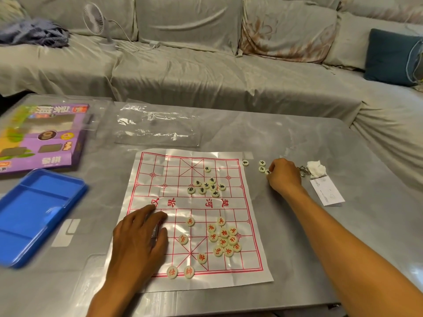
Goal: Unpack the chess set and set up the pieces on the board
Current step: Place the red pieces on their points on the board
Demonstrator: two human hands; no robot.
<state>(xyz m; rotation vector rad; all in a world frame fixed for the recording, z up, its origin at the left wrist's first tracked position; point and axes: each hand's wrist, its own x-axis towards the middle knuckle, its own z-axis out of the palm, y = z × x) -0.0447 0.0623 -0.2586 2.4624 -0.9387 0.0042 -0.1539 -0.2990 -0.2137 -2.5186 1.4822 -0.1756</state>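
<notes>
A white plastic board sheet (174,179) with red grid lines lies flat on the grey table. Several black-lettered round pieces (207,187) cluster on its far half. Several red-lettered pieces (223,236) lie on the near half, two of them (180,272) on the near edge line. A few black-lettered pieces (261,166) sit off the board to the right. My right hand (283,176) is there, fingers curled, pinching one piece (267,172). My left hand (139,241) rests flat on the sheet's left side, fingers spread.
A blue plastic tray (39,213) sits at the left, a purple game box (43,136) behind it. A clear plastic bag (155,124) lies beyond the board. Keys (303,170), a crumpled tissue (317,169) and a paper slip (327,191) lie right. A sofa with a fan (96,21) stands behind.
</notes>
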